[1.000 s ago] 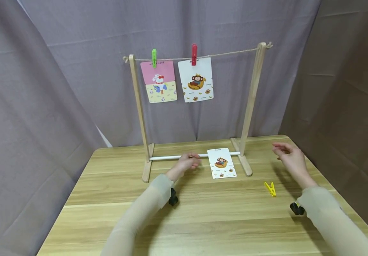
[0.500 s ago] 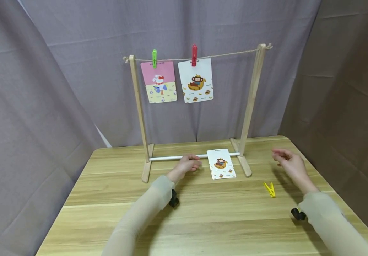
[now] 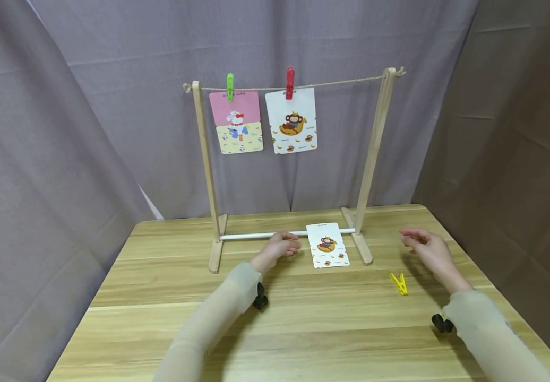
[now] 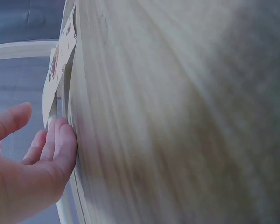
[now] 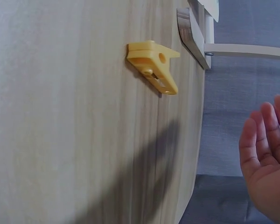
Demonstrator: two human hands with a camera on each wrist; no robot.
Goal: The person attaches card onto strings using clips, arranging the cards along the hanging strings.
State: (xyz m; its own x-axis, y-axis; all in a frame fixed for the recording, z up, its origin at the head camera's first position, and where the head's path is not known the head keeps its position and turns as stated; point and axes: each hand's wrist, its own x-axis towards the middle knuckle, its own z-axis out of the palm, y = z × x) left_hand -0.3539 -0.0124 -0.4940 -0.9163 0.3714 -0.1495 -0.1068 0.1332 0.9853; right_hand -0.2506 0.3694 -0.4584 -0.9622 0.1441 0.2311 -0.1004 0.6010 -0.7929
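Pale, streak-grained wood-look table [image 3: 332, 334]: smooth, soft sheen. Yellow V-shaped clothespin [image 3: 400, 284]: smooth plastic. Narrow green clothespin [image 3: 230, 87] and narrow red clothespin [image 3: 290, 83]: shiny plastic. Lower white rectangular monkey-print card [image 3: 318, 256]: smooth, paper-like. Tall pale posts [image 3: 376, 140]: smooth wood. Thin tan twine [image 3: 346, 82]: rough, fibrous. Greyish-purple curtain [image 3: 160, 106]: matt, creased cloth.

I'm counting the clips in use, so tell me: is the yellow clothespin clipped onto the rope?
No, the yellow clothespin lies on the wooden table, well below the rope.

Creased grey-mauve curtains [image 3: 342, 154] hang behind and beside a wood-grain table [image 3: 323, 323].
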